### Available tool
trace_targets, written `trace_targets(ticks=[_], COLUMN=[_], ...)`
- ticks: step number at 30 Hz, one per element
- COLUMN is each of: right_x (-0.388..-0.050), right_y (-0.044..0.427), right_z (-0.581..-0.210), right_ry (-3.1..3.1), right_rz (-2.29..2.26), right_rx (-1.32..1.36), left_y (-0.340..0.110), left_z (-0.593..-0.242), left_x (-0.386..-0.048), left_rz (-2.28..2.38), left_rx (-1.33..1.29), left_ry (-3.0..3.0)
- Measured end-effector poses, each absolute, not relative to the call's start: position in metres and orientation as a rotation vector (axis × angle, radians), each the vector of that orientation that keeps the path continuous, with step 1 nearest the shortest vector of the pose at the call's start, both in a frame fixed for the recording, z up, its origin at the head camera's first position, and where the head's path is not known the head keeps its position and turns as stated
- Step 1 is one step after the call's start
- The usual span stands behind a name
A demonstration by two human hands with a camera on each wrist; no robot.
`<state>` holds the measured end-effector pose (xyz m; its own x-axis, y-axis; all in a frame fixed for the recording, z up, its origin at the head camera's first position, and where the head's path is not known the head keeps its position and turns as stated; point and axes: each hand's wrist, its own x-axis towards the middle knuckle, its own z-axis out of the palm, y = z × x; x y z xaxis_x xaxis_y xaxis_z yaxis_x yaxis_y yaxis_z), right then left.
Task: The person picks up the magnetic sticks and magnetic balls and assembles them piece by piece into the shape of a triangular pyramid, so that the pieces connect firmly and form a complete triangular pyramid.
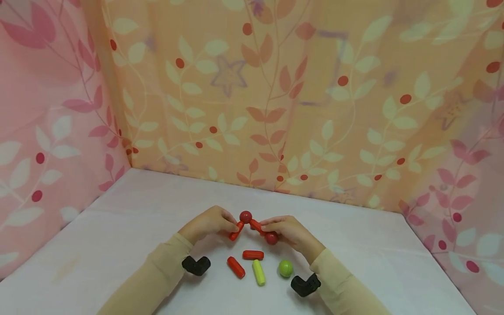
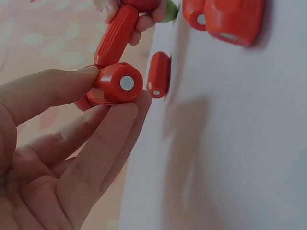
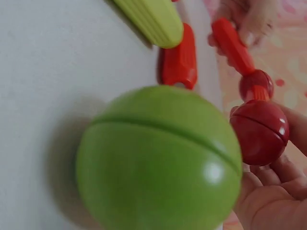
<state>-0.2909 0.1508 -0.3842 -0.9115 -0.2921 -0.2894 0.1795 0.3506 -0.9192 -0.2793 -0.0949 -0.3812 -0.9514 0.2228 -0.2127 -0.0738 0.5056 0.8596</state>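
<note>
My left hand (image 1: 210, 222) pinches a red ridged rod (image 1: 235, 232) between thumb and fingers. In the left wrist view, a pale round disc shows on the end of that rod (image 2: 112, 85). The rod's upper end meets a glossy red ball (image 1: 246, 217). From this ball a second red rod (image 1: 256, 226) slants down to the right, gripped by my right hand (image 1: 291, 234). Another red ball (image 1: 271, 238) sits at that rod's lower end, beside the right fingers; it looks large in the right wrist view (image 3: 261, 133). The joined pieces are held above the table.
On the white table (image 1: 138, 197), nearer than the hands, lie two red rods, one slanted (image 1: 236, 267) and one crosswise (image 1: 253, 254). Beside them are a yellow-green rod (image 1: 259, 272) and a grooved green ball (image 1: 285, 268). Leaf-patterned cloth (image 1: 275, 87) hangs behind and at the sides.
</note>
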Motion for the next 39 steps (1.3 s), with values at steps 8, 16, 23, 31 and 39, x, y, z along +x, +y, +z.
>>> trace_targets(ticks=[8,16,23,31,39], right_x=[-0.292,-0.297,-0.299,-0.298,-0.297], right_y=[0.125,0.110,0.110,0.110,0.112], right_z=[-0.385,-0.387,-0.394,-0.393,-0.391], right_ry=[2.171,2.119,2.126,2.234,2.276], right_rz=[-1.590,-1.588,-1.583,-1.509,-1.496], right_rx=[0.033,0.081,0.110,0.029,-0.015], left_y=[-0.109,-0.121,-0.120,-0.117,-0.112], left_z=[-0.384,-0.389,-0.392,-0.392,-0.392], left_x=[-0.285,-0.286,-0.286,-0.286,-0.289], left_rz=[1.389,1.358,1.404,1.441,1.411], left_rx=[0.048,0.040,0.021,-0.018,-0.085], left_ry=[2.489,2.529,2.481,2.439,2.459])
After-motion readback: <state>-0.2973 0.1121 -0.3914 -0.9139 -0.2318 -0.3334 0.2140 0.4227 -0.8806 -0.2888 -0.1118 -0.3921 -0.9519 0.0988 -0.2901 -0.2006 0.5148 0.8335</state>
